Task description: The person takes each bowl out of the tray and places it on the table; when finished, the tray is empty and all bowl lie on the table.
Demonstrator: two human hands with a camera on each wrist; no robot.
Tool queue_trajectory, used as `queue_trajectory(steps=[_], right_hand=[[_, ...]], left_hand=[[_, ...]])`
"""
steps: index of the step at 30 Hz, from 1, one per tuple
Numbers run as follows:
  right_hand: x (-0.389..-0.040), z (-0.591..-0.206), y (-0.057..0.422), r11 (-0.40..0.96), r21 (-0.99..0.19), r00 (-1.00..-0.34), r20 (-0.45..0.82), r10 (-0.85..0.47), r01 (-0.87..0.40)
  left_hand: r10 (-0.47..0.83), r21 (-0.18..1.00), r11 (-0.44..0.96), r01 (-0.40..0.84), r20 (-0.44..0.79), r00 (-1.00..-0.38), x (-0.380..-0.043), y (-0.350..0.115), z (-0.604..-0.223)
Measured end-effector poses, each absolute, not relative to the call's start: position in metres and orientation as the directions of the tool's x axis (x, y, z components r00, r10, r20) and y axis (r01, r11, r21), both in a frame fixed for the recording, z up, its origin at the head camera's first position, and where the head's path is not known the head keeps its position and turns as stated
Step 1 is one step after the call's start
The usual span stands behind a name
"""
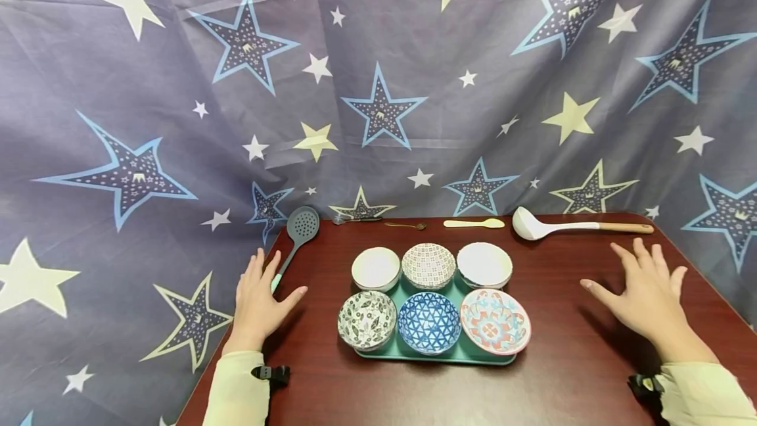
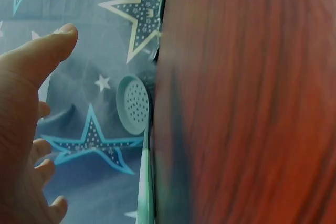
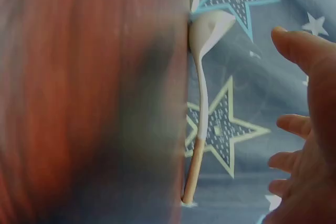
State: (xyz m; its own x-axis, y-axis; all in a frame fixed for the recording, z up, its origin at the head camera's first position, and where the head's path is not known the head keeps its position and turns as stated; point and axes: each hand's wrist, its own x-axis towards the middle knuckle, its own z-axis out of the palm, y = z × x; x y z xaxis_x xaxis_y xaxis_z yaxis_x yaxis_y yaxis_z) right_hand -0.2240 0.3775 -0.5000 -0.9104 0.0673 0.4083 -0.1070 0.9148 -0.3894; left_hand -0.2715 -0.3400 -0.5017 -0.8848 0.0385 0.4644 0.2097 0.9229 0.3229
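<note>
My left hand (image 1: pixel 260 298) hovers at the table's left side with fingers spread and holds nothing. Just beyond it lies a grey skimmer (image 1: pixel 303 225) with a mint handle, partly hidden by the fingers in the head view; the left wrist view shows its perforated head (image 2: pixel 133 104) plainly. On the right, my right hand (image 1: pixel 647 291) is also spread, holding nothing. Nearest to it is a white ladle (image 1: pixel 530 225) with a wooden handle, seen whole in the right wrist view. Between the hands, several patterned bowls, including a blue one (image 1: pixel 429 323), stand in two rows on a teal tray (image 1: pixel 437 358).
Along the back edge of the dark red table (image 1: pixel 331 386) lie a pale yellow spoon (image 1: pixel 473 223), a small gold-coloured spoon (image 1: pixel 405 225) and a small dark-handled utensil (image 1: pixel 357 219). A grey star-print cloth (image 1: pixel 331 45) hangs behind the table and at its sides.
</note>
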Motion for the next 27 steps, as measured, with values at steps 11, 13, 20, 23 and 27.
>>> queue_trajectory(steps=[11, 13, 20, 23, 27], right_hand=[[-0.24, -0.495, 0.362, 0.857, -0.469, -0.914, 0.405, -0.008, -0.215], [-0.243, -0.493, 0.36, 0.845, -0.482, -0.915, 0.403, -0.02, -0.23], [-0.254, -0.49, 0.351, 0.8, -0.539, -0.921, 0.387, -0.043, -0.264], [-0.256, -0.488, 0.347, 0.781, -0.566, -0.928, 0.371, -0.045, -0.264], [-0.261, -0.486, 0.341, 0.758, -0.593, -0.932, 0.359, -0.053, -0.272]], left_hand=[[0.1, 0.386, 0.873, 0.297, 0.455, -0.885, -0.289, -0.321, -0.502], [0.11, 0.4, 0.861, 0.315, 0.457, -0.882, -0.292, -0.318, -0.503], [0.141, 0.449, 0.818, 0.359, 0.449, -0.882, -0.301, -0.309, -0.506], [0.142, 0.483, 0.796, 0.363, 0.435, -0.889, -0.303, -0.306, -0.507], [0.148, 0.533, 0.76, 0.372, 0.414, -0.898, -0.306, -0.303, -0.511]])
